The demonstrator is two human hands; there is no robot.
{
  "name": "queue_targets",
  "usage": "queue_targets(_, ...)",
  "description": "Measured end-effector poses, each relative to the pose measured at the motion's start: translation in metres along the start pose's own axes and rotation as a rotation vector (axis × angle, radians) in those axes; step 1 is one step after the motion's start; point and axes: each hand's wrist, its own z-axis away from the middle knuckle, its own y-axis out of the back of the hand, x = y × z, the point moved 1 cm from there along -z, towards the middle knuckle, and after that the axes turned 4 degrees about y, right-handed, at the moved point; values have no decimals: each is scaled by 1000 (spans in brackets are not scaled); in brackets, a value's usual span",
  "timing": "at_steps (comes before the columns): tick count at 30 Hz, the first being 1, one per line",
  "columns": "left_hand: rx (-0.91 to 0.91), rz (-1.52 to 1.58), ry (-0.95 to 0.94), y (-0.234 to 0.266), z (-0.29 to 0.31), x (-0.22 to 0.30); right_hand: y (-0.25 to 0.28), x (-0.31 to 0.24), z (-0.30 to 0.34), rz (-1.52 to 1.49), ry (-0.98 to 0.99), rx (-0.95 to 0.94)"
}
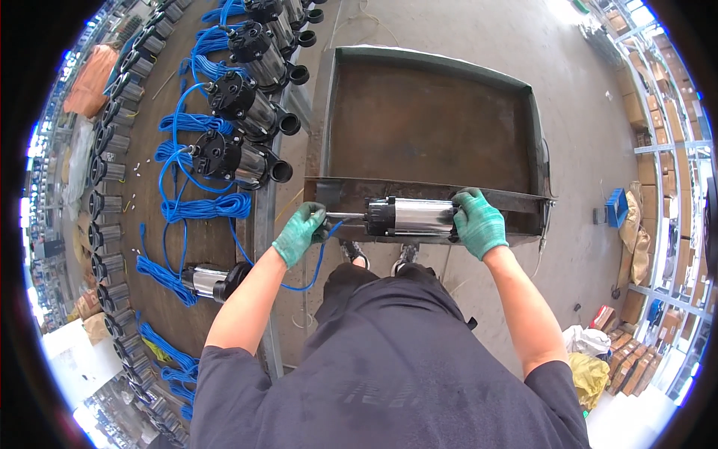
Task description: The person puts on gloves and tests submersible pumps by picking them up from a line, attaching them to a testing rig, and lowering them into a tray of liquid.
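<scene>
A shiny steel cylindrical motor (423,216) with black ends lies on its side at the near edge of a metal tray (430,186). My right hand (479,223), in a green glove, is closed around its right end. At the other end, my left hand (301,233), gloved alike, grips a thin metal rod (347,215) that sticks out toward the motor's black left end; whether the rod is a tool or a shaft I cannot tell. A blue cable (319,262) runs from beside that end, under my left forearm, to the bench on the left.
On the bench (149,202) stand several steel-and-black pumps (229,159) with coiled blue cables (207,207). Another unit (209,282) lies beside my left forearm. Shelves of cartons (677,194) line the right side, with a blue bin (616,207) near them.
</scene>
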Motion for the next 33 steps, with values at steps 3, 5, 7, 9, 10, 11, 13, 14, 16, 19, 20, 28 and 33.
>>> queue_targets(3, -47, 54, -77, 9, 3, -6, -2, 1, 0, -7, 1, -5)
queue_targets(5, -21, -216, -213, 11, -6, -6, -2, 3, -1, -12, 13, 2)
queue_targets(7, -26, -211, -179, 13, -9, -7, -1, 2, -1, -8, 16, -1)
queue_targets(9, -35, -211, -142, 12, -8, -5, -1, 2, -1, -6, 13, -3)
queue_targets(10, -20, -249, -156, 11, -8, -3, -1, 2, -1, -24, 3, -11)
queue_targets(11, -5, -286, -171, 9, -7, -2, 0, 2, -2, -40, -6, -19)
queue_targets(13, 34, -253, -171, 4, -5, -5, -1, 3, -1, -42, -3, -16)
queue_targets(14, 73, -222, -169, 1, -4, -4, -1, 4, -1, -47, -1, -12)
queue_targets(16, 106, -203, -99, -3, -6, 0, -1, 3, -2, -44, -1, -13)
queue_targets(19, 122, -123, 73, -4, -10, 7, 0, 3, -1, -46, 7, -8)
queue_targets(20, 101, -65, 175, -4, -11, 9, 0, 3, -1, -52, 10, 0)
queue_targets(28, 58, -28, 21, -9, -3, 3, -1, 2, -2, -41, 6, -1)
queue_targets(33, 14, 6, 84, -6, -9, 8, -1, 5, -1, -39, 14, -8)
